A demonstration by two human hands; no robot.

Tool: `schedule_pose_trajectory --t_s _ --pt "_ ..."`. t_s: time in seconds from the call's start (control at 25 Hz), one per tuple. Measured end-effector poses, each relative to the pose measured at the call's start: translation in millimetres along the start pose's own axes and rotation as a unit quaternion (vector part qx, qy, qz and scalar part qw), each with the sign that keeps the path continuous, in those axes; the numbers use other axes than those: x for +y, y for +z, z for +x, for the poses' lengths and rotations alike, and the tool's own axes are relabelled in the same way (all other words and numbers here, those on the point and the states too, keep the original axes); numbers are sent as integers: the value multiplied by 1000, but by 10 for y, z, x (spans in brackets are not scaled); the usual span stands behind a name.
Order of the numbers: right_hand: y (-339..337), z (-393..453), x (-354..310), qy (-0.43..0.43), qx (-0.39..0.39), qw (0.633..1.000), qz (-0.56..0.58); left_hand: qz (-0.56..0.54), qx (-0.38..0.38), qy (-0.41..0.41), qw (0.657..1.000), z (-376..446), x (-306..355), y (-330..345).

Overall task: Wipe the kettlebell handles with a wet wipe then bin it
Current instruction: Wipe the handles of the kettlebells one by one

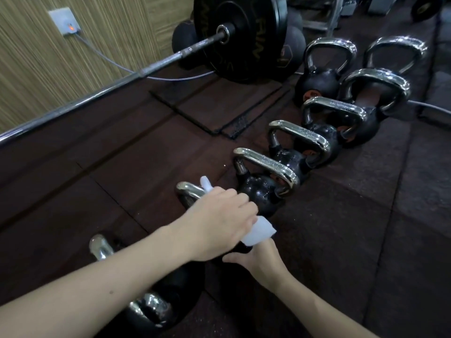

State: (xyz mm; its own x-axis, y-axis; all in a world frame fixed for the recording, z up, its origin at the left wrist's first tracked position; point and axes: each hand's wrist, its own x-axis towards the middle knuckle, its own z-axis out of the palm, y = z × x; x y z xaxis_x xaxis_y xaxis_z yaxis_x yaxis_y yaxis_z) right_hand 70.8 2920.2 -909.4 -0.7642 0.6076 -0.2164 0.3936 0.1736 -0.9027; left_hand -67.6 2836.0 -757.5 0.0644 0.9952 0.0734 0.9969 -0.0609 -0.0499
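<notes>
Chrome shows at one end of the kettlebell handle (188, 187) in the head view, while the left hand (219, 215) curls over the rest of the bar with the white wet wipe (258, 231) clenched around it, one corner poking out above the knuckles and a larger fold hanging below. The right hand (256, 258) rests against the black kettlebell body (240, 247) low down; whether its fingers grip cannot be told. To do this well, I would brace the bell, slide the wrapped wipe along the whole bar, then down both uprights.
</notes>
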Motion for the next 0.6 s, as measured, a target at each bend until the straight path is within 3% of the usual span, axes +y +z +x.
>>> schedule_pose_trajectory --t_s 0.16,0.32,0.52,0.6 --pt "-76 30 -19 -10 -27 999 -14 -68 -30 -88 993 -202 -606 11" --pt "-443 74 79 -28 -45 996 -74 -221 -33 -204 953 -340 -859 -43" --pt "-1072 286 210 5 90 995 -52 -171 -27 -104 979 -218 -524 -148" --pt "-1205 428 223 6 96 995 -19 -195 -26 -99 976 -114 -500 -162"
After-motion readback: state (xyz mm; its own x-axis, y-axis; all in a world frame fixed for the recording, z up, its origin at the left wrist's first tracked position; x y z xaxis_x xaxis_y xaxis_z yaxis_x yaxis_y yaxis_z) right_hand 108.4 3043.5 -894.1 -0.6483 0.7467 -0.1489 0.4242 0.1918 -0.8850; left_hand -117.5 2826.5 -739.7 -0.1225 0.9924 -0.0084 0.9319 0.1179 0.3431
